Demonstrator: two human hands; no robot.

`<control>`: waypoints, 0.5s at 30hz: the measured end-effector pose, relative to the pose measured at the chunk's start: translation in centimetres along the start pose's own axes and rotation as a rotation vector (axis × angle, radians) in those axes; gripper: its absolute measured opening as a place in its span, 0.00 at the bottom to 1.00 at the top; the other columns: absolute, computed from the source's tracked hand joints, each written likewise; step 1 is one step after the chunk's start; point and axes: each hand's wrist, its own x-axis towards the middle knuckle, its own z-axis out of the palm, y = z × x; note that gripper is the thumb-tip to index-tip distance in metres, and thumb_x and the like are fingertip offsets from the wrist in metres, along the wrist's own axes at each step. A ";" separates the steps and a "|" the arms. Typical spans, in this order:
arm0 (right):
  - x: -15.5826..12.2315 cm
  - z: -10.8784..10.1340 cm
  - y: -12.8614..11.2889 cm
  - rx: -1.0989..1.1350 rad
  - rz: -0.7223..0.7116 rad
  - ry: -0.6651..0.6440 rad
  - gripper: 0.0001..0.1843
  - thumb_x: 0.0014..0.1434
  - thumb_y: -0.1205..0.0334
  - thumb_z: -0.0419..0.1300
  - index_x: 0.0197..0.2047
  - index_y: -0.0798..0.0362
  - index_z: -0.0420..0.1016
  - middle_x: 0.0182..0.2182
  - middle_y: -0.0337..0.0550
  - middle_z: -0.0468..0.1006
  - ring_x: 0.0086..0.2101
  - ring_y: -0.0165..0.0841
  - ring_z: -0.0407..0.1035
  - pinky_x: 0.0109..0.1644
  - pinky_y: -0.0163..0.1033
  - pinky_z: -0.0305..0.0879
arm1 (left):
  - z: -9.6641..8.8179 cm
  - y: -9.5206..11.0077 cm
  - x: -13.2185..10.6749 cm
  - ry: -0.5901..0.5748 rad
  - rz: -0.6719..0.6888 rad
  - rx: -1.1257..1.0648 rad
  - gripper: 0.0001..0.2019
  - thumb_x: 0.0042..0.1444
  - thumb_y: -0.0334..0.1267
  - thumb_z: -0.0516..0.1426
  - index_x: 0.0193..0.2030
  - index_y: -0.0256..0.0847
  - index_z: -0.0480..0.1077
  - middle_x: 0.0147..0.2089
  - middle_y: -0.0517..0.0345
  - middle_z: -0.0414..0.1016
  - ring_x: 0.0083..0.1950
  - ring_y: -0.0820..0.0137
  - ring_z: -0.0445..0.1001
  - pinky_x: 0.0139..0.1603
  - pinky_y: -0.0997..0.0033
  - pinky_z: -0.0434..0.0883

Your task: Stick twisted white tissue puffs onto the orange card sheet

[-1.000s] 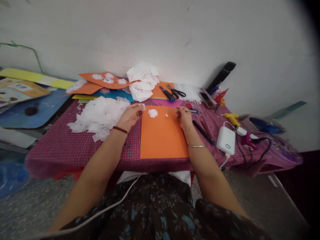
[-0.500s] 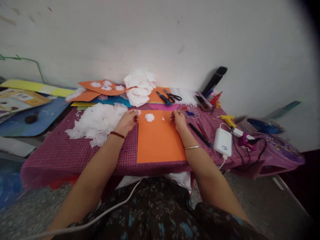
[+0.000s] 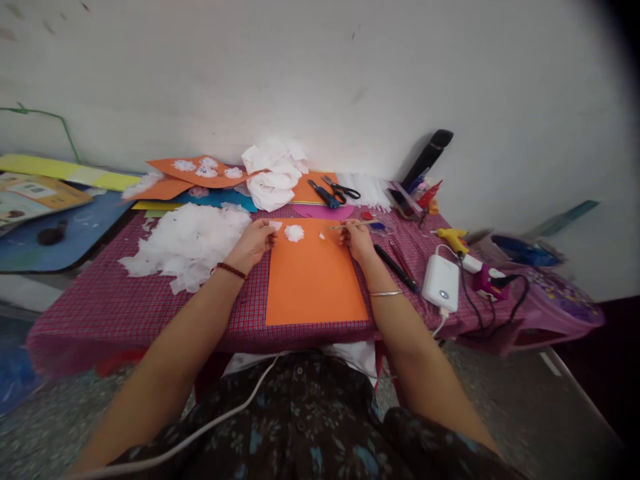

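An orange paper sheet (image 3: 315, 280) lies on the red checked tablecloth (image 3: 125, 300) in front of me. A small white tissue puff (image 3: 294, 233) and a tiny white dab (image 3: 322, 235) sit near the sheet's far edge. My left hand (image 3: 253, 244) pinches a small white tissue scrap (image 3: 275, 225) at the sheet's far left corner. My right hand (image 3: 357, 239) is closed on a thin stick (image 3: 345, 227) whose tip points left over the sheet toward the dab.
A heap of shredded white tissue (image 3: 187, 243) lies left of the sheet. Crumpled white paper (image 3: 273, 173), scissors (image 3: 333, 190) and coloured sheets (image 3: 195, 175) line the wall. A black pen (image 3: 395, 267), white power bank (image 3: 440, 283) and yellow glue gun (image 3: 453, 238) sit to the right.
The view has shifted slightly, so everything sits a little further left in the picture. Both hands keep their grips near the sheet's far edge; the stick tip has edged leftward toward the dab.
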 end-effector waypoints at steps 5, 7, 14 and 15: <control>0.0 -0.1 -0.1 -0.017 -0.001 -0.040 0.13 0.55 0.53 0.62 0.34 0.51 0.64 0.19 0.31 0.72 0.16 0.23 0.64 0.20 0.29 0.62 | 0.2 -0.1 -0.6 -0.073 0.002 0.018 0.09 0.46 0.26 0.60 0.30 0.38 0.63 0.26 0.58 0.76 0.20 0.79 0.69 0.23 0.81 0.65; 0.0 -0.2 -0.1 -0.021 -0.002 -0.055 0.14 0.55 0.52 0.63 0.33 0.51 0.65 0.19 0.31 0.72 0.16 0.23 0.64 0.20 0.28 0.61 | 0.5 -0.2 -0.8 -0.108 -0.010 0.018 0.10 0.46 0.28 0.62 0.29 0.38 0.63 0.28 0.55 0.78 0.21 0.78 0.70 0.24 0.80 0.66; 0.2 0.2 -0.1 -0.011 0.014 0.009 0.14 0.58 0.50 0.60 0.31 0.51 0.65 0.16 0.31 0.70 0.14 0.23 0.61 0.17 0.28 0.58 | 3.0 2.5 2.1 -0.124 -0.067 -0.018 0.09 0.48 0.21 0.61 0.27 0.37 0.65 0.21 0.62 0.70 0.21 0.78 0.68 0.26 0.78 0.67; 0.3 0.2 -0.1 -0.014 0.018 0.004 0.15 0.58 0.49 0.61 0.32 0.51 0.65 0.17 0.31 0.70 0.14 0.23 0.61 0.17 0.29 0.58 | 3.8 3.5 2.9 -0.149 -0.058 -0.015 0.10 0.49 0.21 0.60 0.27 0.37 0.65 0.21 0.63 0.68 0.21 0.78 0.68 0.26 0.77 0.66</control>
